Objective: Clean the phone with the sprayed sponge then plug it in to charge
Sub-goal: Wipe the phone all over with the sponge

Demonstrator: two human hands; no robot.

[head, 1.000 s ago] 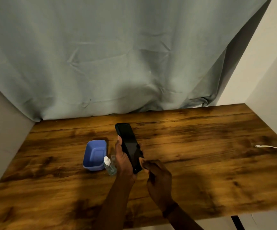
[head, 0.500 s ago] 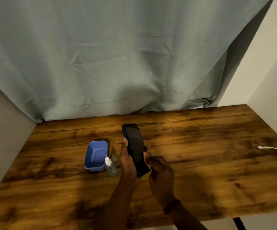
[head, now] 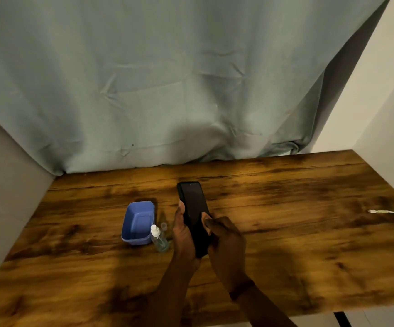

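Fingers of the right hand (head: pixel 226 246) curl tight against the lower screen of the phone (head: pixel 194 213), presumably pinching the sponge, though it is too hidden to confirm.

The left hand (head: pixel 184 234) wraps the phone's left edge and holds it tilted above the wooden table (head: pixel 309 244), near its middle. Just left stand the uncapped spray bottle (head: pixel 159 239), its cap (head: pixel 164 225) and the blue tub (head: pixel 138 223); a careless elbow could topple the bottle. A damp wipe near the bottom edge risks moisture in the port before the charging cable (head: pixel 389 213), well apart at far right, goes in.
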